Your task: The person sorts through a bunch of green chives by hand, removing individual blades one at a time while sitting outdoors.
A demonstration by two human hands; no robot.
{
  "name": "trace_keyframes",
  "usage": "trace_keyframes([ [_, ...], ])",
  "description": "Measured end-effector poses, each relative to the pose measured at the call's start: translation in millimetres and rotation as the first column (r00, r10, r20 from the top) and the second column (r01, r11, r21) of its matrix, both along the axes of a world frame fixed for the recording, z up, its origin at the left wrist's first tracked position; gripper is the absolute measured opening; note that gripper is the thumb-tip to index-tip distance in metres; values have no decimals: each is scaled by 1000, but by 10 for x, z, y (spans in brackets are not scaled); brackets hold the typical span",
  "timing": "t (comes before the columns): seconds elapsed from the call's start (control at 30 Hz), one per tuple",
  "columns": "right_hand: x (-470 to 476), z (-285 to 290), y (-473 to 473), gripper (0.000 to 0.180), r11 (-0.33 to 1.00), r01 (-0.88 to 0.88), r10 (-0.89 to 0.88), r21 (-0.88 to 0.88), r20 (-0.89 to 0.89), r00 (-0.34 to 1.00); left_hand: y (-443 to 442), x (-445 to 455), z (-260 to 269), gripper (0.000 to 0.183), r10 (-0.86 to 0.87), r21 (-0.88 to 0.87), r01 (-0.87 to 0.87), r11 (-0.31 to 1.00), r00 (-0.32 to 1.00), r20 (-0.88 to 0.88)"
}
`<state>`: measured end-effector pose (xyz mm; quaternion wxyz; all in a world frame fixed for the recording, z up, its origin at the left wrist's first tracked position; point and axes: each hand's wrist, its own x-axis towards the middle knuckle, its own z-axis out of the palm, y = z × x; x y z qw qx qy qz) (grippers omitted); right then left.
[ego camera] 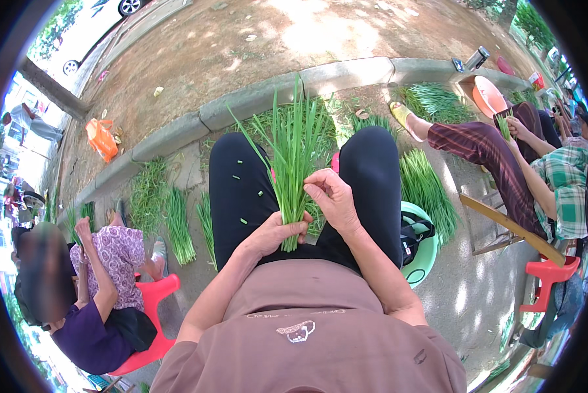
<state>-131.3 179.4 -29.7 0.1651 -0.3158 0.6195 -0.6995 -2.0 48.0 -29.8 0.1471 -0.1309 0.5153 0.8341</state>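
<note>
A bunch of long green Chinese chives (290, 162) stands upright above my lap, its pale stem ends pointing down towards me. My left hand (279, 230) is closed around the bunch near those ends. At the bunch's right edge, my right hand (332, 199) has thumb and forefinger drawn together; whether a stalk is pinched between them cannot be told. Short cut bits of chive (244, 221) lie on the left leg of my black trousers. Loose chive leaves (318, 123) cover the ground beyond my knees.
Chive piles (427, 191) lie right and left (179, 226). A mint-green helmet (424, 267) rests by my right thigh. A co-worker on a red plastic chair (154, 314) sits left; another, holding chives, sits right near a wooden stool (512, 228). A stone kerb (254, 100) runs ahead.
</note>
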Motion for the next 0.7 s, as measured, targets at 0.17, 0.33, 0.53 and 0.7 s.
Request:
trace_keyframes([
  [0.17, 26, 61, -5, 19, 997, -2, 17, -78, 186, 982, -12, 11, -18, 26, 21, 20, -21, 1000, 1000, 3],
  [0.33, 2, -15, -7, 20, 994, -108, 106, -1, 205, 973, -18, 4, -13, 26, 6, 5, -6, 1000, 1000, 7],
  [0.53, -32, 47, 30, 21, 982, -141, 180, -124, 400, 899, -17, 14, 5, 29, 84, 45, -85, 995, 996, 20],
  [0.7, -23, 60, 29, 17, 990, -66, 120, -127, 486, 866, -13, 21, 18, 35, 188, 105, -189, 976, 982, 18],
])
